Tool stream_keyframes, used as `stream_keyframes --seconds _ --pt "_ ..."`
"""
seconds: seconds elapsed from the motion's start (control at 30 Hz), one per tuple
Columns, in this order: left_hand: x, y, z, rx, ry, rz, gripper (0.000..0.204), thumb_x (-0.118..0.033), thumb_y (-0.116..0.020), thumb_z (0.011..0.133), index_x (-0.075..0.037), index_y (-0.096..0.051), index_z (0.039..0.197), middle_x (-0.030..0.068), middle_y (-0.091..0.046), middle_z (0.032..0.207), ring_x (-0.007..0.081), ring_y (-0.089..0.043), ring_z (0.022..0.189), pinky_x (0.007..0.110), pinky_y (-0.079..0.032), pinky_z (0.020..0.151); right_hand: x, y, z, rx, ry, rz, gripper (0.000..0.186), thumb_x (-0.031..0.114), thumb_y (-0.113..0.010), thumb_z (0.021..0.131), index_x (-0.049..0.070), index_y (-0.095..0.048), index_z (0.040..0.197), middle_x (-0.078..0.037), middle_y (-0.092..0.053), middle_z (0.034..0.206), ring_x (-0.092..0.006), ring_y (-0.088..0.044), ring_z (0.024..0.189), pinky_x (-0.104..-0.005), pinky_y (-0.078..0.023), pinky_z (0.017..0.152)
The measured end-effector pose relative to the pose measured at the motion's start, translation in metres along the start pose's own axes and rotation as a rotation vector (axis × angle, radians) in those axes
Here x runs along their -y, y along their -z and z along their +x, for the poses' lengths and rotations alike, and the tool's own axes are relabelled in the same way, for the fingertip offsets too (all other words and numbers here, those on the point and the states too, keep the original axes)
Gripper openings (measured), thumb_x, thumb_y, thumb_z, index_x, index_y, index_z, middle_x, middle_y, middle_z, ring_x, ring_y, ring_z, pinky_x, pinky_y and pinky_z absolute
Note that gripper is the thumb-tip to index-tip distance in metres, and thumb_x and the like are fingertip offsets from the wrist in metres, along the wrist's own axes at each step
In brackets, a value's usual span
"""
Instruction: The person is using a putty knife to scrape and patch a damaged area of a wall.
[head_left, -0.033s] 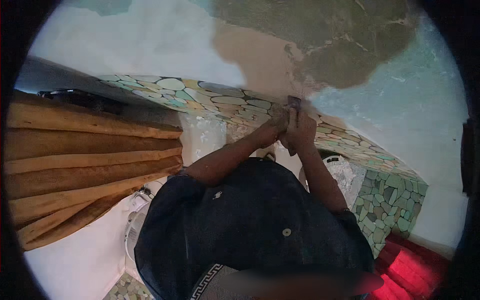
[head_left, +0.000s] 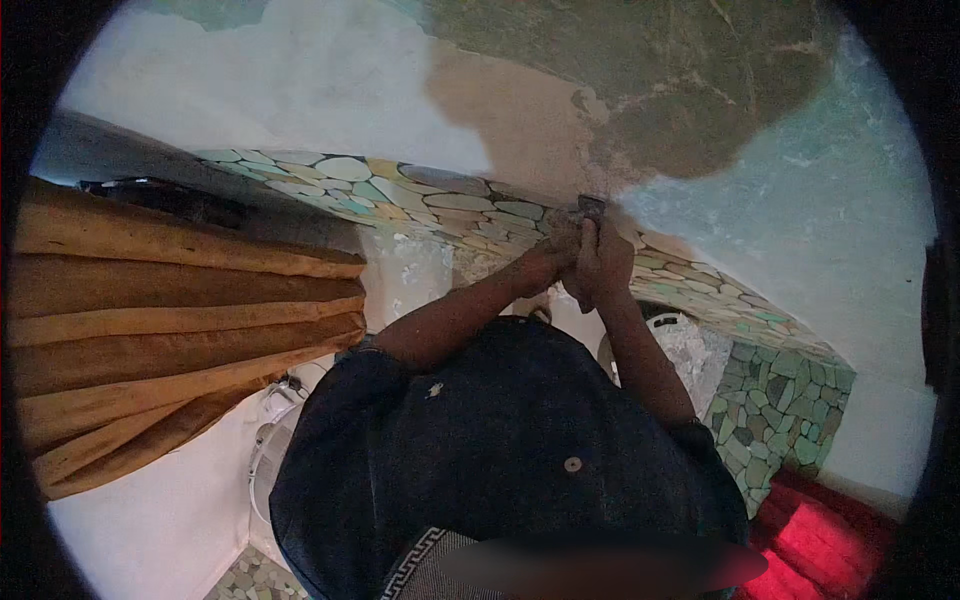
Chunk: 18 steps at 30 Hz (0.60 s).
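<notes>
Both my hands are together in front of me, close to the wall. My right hand (head_left: 606, 262) is wrapped round a scraper-like tool with a short dark blade (head_left: 591, 207), its thumb or a finger stretched along it. The blade's end is at the wall, beside the top edge of the stone-patterned band (head_left: 465, 203). Just left of it, my left hand (head_left: 545, 264) is closed, with its fingers against or just beside the right hand. What the left fingers hold is hidden. Above the blade, the wall carries a beige patch (head_left: 520, 110) and a rough grey-green patch (head_left: 690, 110).
An orange-brown curtain (head_left: 180, 310) hangs at the left, with a dark object (head_left: 160, 195) behind it. A white round-rimmed thing (head_left: 268, 455) stands at lower left. To the right are a white-smeared bucket-like container (head_left: 690, 345), green stone-patterned flooring (head_left: 785, 400) and red cloth (head_left: 825, 530).
The scraper's blade has shifted very slightly at the wall. My hands and arms stay almost in the same place.
</notes>
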<state>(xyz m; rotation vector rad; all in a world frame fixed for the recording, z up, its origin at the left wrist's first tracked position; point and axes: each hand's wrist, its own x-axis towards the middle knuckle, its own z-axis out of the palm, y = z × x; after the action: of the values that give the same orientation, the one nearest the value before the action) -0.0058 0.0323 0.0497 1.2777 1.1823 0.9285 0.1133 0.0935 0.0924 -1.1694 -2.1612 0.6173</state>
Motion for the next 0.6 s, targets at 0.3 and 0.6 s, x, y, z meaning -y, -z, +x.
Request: stream_keyframes --seconds 0.3,0.6 --pt "0.000 0.019 0.004 0.088 0.162 -0.104 0.040 -0.025 -0.043 0.095 -0.006 -0.042 0.131 0.0179 -0.043 0.133 0.0325 -0.046 0.115 0.040 -0.038 0.096 0.030 0.011 0.014 -0.073 0.145 -0.130 0.027 0.023 -0.053 0.089 -0.001 -0.059 0.099 -0.021 -0.060 0.079 -0.0374 -0.058 0.071 -0.0457 -0.043 0.060" --pt "-0.026 0.021 0.003 0.074 0.055 -0.079 0.042 -0.029 -0.040 0.097 -0.004 -0.040 0.132 0.0189 -0.046 0.129 0.0295 -0.048 0.114 0.038 -0.039 0.095 0.022 0.014 0.027 -0.137 0.244 -0.203 0.024 0.024 -0.052 0.090 0.001 -0.060 0.091 -0.021 -0.061 0.076 -0.0366 -0.060 0.066 -0.0436 -0.046 0.057"
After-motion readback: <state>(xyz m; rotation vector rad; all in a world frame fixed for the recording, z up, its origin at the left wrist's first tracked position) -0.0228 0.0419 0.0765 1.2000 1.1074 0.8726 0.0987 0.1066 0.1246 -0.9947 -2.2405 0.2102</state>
